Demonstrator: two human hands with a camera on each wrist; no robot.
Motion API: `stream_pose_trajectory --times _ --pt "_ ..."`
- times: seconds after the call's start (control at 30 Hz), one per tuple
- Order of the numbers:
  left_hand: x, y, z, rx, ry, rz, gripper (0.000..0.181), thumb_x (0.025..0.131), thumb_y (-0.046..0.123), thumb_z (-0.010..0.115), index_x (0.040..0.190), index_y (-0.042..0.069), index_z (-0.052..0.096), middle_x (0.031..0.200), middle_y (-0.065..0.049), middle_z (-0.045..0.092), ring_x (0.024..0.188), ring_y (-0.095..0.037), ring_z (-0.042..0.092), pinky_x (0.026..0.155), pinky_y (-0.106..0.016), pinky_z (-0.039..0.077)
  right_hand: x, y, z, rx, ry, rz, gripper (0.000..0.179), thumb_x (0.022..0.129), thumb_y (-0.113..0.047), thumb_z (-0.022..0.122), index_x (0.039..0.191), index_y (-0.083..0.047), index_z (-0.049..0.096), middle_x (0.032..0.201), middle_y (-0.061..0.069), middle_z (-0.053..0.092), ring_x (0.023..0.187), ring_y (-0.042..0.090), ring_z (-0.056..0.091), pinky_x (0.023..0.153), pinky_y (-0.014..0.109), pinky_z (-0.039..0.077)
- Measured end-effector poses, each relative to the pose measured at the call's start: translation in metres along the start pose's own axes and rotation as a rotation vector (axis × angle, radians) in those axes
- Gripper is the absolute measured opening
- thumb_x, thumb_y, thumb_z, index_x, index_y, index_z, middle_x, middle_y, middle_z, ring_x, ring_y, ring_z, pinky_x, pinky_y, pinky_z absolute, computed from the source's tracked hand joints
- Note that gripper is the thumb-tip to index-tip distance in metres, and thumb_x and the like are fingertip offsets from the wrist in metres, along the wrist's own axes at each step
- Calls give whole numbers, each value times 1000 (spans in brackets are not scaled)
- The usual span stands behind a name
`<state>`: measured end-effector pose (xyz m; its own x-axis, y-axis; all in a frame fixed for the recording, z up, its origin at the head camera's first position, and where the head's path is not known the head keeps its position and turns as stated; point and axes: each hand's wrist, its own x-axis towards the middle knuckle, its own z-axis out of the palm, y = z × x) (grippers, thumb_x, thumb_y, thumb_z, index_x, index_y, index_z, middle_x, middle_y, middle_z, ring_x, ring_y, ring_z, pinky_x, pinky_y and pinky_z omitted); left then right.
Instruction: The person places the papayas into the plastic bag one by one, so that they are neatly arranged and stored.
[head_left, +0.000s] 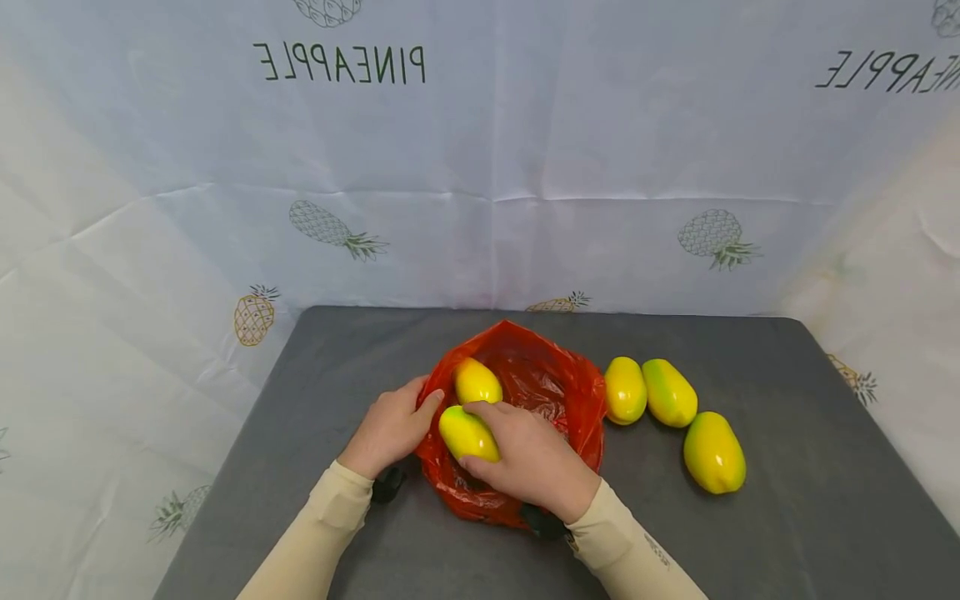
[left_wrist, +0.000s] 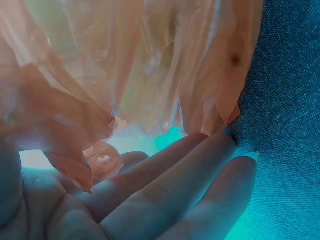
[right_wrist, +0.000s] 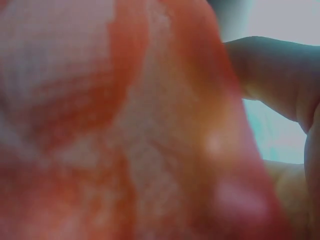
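A red plastic bag (head_left: 585, 392) stands with its mouth spread wide on the table. At its left rim my left hand (head_left: 390, 427) holds the plastic, thumb on the inner side. In the left wrist view the fingers (left_wrist: 175, 195) lie along the outside of the bag, low by the table. My right hand (head_left: 536, 454) grips a yellow-green mango (head_left: 467, 433) over the bag's mouth, thumb and fingers on either side of it. Another mango (head_left: 477, 383) is inside the bag, just behind the held one. Red plastic (right_wrist: 150, 125) blurs most of the right wrist view.
To the right of the bag lie three more mangoes: one (head_left: 626, 391) close to its rim, a second (head_left: 670, 393) beside that, and a third (head_left: 714, 452) nearer me. The dark grey table (head_left: 810, 500) ends at a white pineapple-print cloth (head_left: 480, 150) behind.
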<state>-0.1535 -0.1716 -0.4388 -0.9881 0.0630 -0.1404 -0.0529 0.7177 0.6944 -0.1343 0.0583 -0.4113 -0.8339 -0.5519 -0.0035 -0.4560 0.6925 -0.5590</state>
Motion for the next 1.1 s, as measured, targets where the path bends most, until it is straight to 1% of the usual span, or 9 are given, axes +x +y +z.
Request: stream_pose_trajectory --times 0.13,0.37,0.57,0.9,0.97,1.1 --pt "0 1 0 2 -1 2 48 110 38 60 150 11 59 103 -6 77 71 -14 68 74 -37 65 1 1 4 -17 -13 -7 60 95 -46 79 147 -21 64 130 -1 74 100 13 68 94 43 60" --pt "0 4 -1 3 -11 -11 48 110 37 60 149 10 59 100 -6 76 70 -15 67 74 -38 66 2 3 10 -17 -35 -18 59 95 -44 79 146 -20 64 130 -2 74 100 12 67 93 41 60" --pt "0 4 -2 20 -6 -12 48 110 37 60 150 10 59 109 -9 77 73 -16 68 79 -41 67 5 5 13 -18 -66 -15 59 94 -44 79 145 -19 64 128 -2 74 101 12 66 95 39 60" --pt "1 0 -1 35 2 -1 49 111 37 59 151 9 58 108 -9 77 73 -16 68 79 -41 66 6 8 16 -29 -97 -10 63 91 -44 82 144 -16 64 124 -2 75 95 11 63 87 35 58" --pt "1 0 -1 49 11 8 49 111 38 59 151 10 59 112 -10 78 77 -17 70 82 -44 66 6 8 16 -22 -102 -8 63 91 -43 82 145 -16 64 123 -2 75 94 11 63 85 34 57" --pt "1 0 -1 81 26 29 48 111 38 58 151 11 60 125 -11 78 89 -21 74 91 -51 64 6 7 17 -15 -105 -13 61 92 -41 82 145 -15 64 123 0 74 93 12 62 82 33 55"
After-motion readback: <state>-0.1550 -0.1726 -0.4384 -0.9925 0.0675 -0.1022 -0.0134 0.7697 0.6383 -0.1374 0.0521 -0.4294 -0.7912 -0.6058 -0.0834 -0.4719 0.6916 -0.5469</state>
